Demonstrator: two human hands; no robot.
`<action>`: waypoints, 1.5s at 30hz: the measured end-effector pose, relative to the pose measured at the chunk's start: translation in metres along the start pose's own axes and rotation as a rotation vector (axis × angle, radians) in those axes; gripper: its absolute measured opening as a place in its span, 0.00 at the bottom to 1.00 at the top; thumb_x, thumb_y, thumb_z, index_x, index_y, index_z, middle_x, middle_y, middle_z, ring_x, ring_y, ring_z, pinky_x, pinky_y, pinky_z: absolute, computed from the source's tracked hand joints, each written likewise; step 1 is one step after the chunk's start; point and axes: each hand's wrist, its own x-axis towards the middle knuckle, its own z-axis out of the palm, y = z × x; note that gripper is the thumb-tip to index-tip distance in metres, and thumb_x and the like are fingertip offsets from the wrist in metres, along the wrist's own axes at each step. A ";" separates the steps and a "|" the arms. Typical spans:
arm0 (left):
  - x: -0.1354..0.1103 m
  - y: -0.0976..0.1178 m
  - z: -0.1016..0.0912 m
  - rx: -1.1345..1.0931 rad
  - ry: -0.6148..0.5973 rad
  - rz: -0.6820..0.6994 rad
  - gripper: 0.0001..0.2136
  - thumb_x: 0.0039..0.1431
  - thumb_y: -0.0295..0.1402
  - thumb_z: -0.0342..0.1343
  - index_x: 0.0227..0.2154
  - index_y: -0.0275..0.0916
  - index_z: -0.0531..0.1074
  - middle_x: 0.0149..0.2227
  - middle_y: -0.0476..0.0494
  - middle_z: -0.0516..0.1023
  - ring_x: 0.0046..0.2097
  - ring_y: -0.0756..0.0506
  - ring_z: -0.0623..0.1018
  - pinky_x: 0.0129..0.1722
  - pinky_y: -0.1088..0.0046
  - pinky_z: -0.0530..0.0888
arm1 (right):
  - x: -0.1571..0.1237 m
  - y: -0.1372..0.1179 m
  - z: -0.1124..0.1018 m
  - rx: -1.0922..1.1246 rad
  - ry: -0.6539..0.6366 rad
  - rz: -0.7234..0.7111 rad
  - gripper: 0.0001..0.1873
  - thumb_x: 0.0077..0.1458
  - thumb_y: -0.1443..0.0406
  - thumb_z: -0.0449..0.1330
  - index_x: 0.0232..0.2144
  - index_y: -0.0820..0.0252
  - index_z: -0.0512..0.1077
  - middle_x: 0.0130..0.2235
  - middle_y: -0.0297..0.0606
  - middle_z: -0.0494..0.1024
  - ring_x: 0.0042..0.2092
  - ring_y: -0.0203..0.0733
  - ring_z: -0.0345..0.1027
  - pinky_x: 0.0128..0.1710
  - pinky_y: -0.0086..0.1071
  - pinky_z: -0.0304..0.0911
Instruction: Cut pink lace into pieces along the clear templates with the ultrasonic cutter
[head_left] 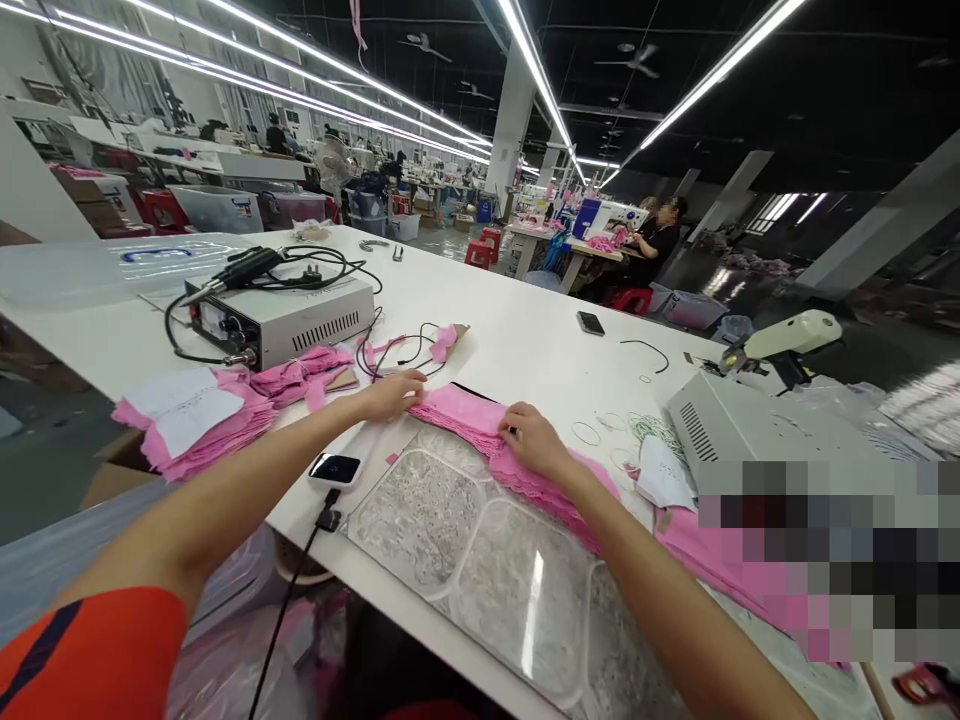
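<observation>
A long stack of pink fabric pieces [463,408] lies on a clear plastic sheet with rounded compartments [525,590] in front of me. My left hand [394,395] grips the stack's far left end, fingers together. Near the middle of the stack, my right hand [529,435] has its fingers bent and closed on the fabric; a small dark spot shows between them. Right of that hand, the layers fan out toward me. A thin black edge shows behind the stack, but I cannot tell what it is.
Left on the white table [495,315] are a grey control box [307,315] with cables, another pink fabric pile [217,415] under paper, and a small white device [335,468]. A phone [590,323] lies farther back. At right stands a grey-green machine [720,430]; a person [660,235] sits beyond.
</observation>
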 end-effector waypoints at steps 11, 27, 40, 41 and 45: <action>0.007 0.119 0.063 -0.098 -0.116 0.319 0.06 0.61 0.33 0.55 0.37 0.39 0.74 0.42 0.41 0.74 0.44 0.45 0.73 0.47 0.70 0.69 | -0.108 0.011 -0.057 -0.001 -0.008 0.235 0.09 0.51 0.63 0.57 0.34 0.58 0.74 0.31 0.37 0.76 0.30 0.36 0.67 0.31 0.32 0.66; 0.048 0.135 0.070 -0.109 -0.175 0.278 0.10 0.59 0.26 0.50 0.26 0.37 0.75 0.33 0.45 0.76 0.36 0.48 0.75 0.38 0.74 0.69 | -0.118 0.019 -0.056 0.034 -0.011 0.283 0.11 0.53 0.61 0.57 0.36 0.59 0.74 0.33 0.38 0.76 0.32 0.37 0.69 0.32 0.33 0.67; 0.048 0.144 0.059 -0.153 -0.122 0.271 0.08 0.60 0.26 0.49 0.30 0.36 0.74 0.34 0.43 0.76 0.37 0.47 0.74 0.38 0.74 0.69 | -0.098 0.008 -0.031 -0.330 0.195 0.248 0.10 0.52 0.65 0.56 0.38 0.58 0.72 0.39 0.45 0.73 0.42 0.47 0.67 0.38 0.38 0.64; 0.045 0.143 0.057 -0.157 -0.123 0.276 0.08 0.61 0.26 0.49 0.30 0.36 0.74 0.35 0.43 0.76 0.37 0.47 0.74 0.39 0.73 0.69 | -0.100 0.010 -0.032 -0.349 0.199 0.240 0.11 0.52 0.68 0.54 0.38 0.58 0.72 0.39 0.44 0.73 0.41 0.46 0.67 0.38 0.38 0.64; 0.023 0.136 0.047 -0.187 -0.141 0.300 0.10 0.64 0.28 0.46 0.33 0.36 0.73 0.39 0.41 0.75 0.42 0.46 0.74 0.44 0.72 0.70 | -0.124 0.013 -0.043 -0.378 0.182 0.179 0.14 0.51 0.72 0.52 0.37 0.57 0.73 0.38 0.41 0.74 0.40 0.43 0.68 0.38 0.35 0.65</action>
